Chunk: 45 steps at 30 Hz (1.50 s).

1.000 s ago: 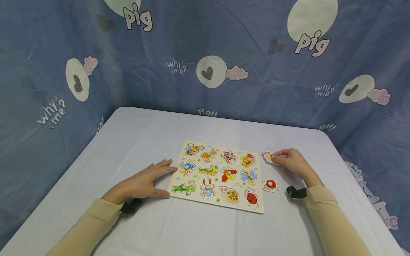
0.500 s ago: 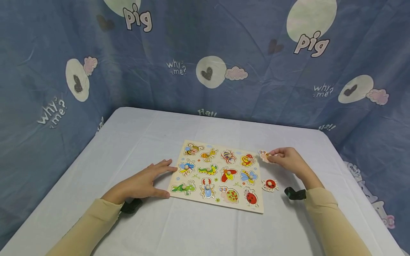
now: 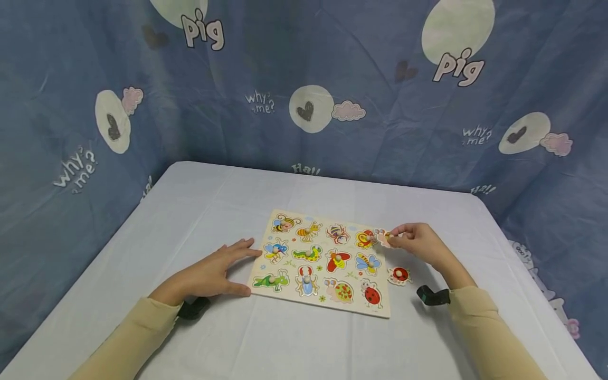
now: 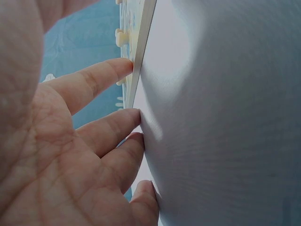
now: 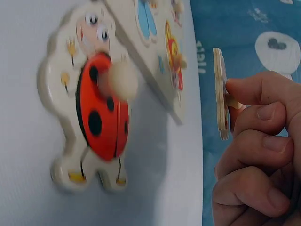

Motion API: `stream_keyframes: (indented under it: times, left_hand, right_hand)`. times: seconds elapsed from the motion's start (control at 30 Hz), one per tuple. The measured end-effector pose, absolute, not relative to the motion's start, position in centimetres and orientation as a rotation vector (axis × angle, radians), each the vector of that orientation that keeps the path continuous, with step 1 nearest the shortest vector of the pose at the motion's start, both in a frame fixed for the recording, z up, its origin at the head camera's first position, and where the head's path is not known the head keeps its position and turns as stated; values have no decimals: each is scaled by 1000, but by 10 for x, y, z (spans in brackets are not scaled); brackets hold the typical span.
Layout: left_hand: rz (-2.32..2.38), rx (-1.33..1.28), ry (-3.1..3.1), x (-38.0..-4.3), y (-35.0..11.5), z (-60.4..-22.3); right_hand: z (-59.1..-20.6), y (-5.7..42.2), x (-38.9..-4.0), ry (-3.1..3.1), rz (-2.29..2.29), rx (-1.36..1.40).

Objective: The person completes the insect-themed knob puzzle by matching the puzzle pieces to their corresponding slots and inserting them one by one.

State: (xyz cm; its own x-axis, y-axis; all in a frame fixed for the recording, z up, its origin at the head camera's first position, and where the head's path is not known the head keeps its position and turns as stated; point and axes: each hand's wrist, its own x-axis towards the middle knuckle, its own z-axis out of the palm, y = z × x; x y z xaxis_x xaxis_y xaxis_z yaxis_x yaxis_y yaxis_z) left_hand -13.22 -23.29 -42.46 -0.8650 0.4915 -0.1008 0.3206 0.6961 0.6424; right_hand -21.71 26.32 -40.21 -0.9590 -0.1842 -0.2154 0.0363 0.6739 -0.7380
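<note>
A wooden knob puzzle board (image 3: 292, 295) with insect pictures lies on the table. My left hand (image 3: 214, 272) rests at its left side, fingers spread; in the left wrist view the fingertip (image 4: 126, 66) touches the board's edge. My right hand (image 3: 420, 245) pinches a snail puzzle piece (image 3: 382, 238) by its knob, above the board's right edge near the butterfly piece (image 3: 365, 239). Edge-on in the right wrist view, that piece (image 5: 220, 94) is off the table. A ladybug puzzle piece (image 5: 101, 110) lies beside the board, knob up. Snail (image 3: 342, 290) and ladybug (image 3: 372, 294) pictures on the board show no knobs.
Several knobbed pieces sit in the board, such as the caterpillar (image 3: 307, 253) and the stag beetle (image 3: 306, 281). A white cloth covers the table (image 3: 199, 343). Blue printed curtain (image 3: 228, 137) hangs around its back and sides.
My right hand has moved left with the snail piece, from the table beside the board to over the board's right edge. My left hand stays put.
</note>
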Motion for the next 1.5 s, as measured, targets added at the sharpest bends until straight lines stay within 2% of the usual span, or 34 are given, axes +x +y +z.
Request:
stream_keyframes:
  times: [0.6,1.5]
  left_hand:
    - [922,649,2647,-132,-233,-425]
    - [916,649,2656,-132,-233,-428]
  right_hand:
    - [-397,226,-192,2571,-1210,-255]
    - [-410,182,-153,2458,-1214,-374]
